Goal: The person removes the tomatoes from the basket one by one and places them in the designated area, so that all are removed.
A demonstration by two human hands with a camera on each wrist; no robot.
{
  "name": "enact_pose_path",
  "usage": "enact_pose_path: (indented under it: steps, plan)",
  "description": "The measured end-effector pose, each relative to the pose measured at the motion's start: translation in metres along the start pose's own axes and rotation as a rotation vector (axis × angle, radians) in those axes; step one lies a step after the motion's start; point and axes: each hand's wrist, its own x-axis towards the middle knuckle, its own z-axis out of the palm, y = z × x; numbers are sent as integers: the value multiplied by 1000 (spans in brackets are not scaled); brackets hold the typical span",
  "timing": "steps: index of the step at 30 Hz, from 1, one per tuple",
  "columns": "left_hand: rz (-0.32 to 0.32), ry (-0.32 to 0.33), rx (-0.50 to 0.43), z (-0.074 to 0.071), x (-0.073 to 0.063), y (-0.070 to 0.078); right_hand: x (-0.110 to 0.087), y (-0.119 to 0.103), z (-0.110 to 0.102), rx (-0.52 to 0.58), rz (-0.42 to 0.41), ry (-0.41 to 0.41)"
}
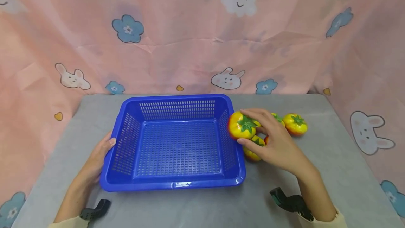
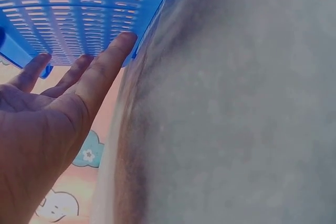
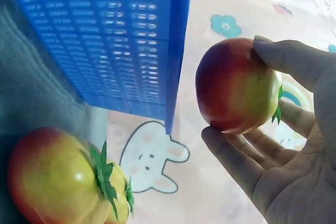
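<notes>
A blue plastic basket (image 1: 142, 185) with slotted walls stands on the grey table, with nothing inside it. My left hand (image 1: 96, 159) holds its left side, thumb on the rim; the left wrist view shows the fingers (image 2: 102, 74) against the slotted outer wall. Between thumb and fingertips, my right hand (image 1: 281, 143) grips a yellow-and-red tomato (image 1: 238, 126) with a green leafy top. That tomato is beside the basket's right rim, raised above the others in the right wrist view. Below the right hand sits another tomato (image 1: 251, 153), partly covered.
More tomatoes lie right of the basket, one tomato (image 1: 295, 124) farthest right and others partly hidden behind the right hand. A pink patterned cloth (image 1: 177, 55) hangs behind the grey table (image 1: 190, 208) and at its sides. Dark wrist mounts (image 1: 289, 201) sit on both forearms.
</notes>
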Motion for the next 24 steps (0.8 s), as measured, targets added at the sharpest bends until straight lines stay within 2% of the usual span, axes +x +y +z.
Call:
enact_pose_path:
  steps: [7, 12, 19, 24]
  plan:
    - [-1, -20, -21, -1, -2, 0, -1, 14, -2, -3, -24, 13]
    - [12, -5, 7, -4, -3, -1, 4, 19, -7, -6, -46, 26]
    - [1, 4, 28, -1, -4, 1, 0, 20, -12, -1, 23, 44]
    - [-17, 0, 34, 2, 0, 5, -10, 27, -23, -43, 78, 82]
